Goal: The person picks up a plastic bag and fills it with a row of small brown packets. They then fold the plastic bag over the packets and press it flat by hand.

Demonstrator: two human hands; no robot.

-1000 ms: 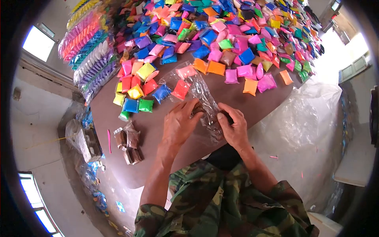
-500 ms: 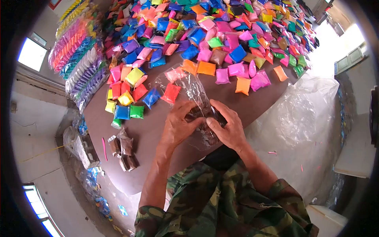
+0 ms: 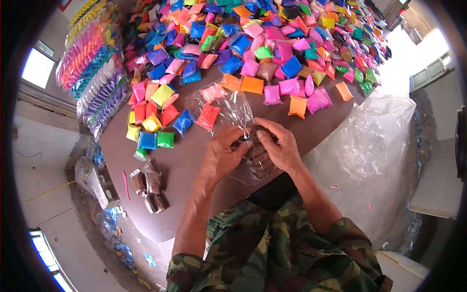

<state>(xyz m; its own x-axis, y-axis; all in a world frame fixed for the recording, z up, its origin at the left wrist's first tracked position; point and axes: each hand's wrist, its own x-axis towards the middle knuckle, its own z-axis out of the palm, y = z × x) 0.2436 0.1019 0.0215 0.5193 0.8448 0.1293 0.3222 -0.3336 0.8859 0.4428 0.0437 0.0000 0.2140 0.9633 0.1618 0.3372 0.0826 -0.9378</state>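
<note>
A long clear plastic bag lies over the table's near part, its upper end flat and crinkled. Dark brown packets show through its lower end, near the table edge. My left hand is closed on the bag's left side, thumb and fingers pinching the film. From the right, my right hand grips the same bag with thumb and forefinger close to the brown packets. A red packet is by the bag's left edge, above my left hand. Part of the brown contents is hidden by my fingers.
A large heap of colourful packets covers the back of the brown table. Bundled strips of packets stand at left. Several brown packets and a pink stick lie front left. A big clear plastic sheet hangs at right.
The thumbs and fingers have shifted slightly on the bag, and more of the brown packets shows between my hands. The view has moved a little; the other packets lie as before.
</note>
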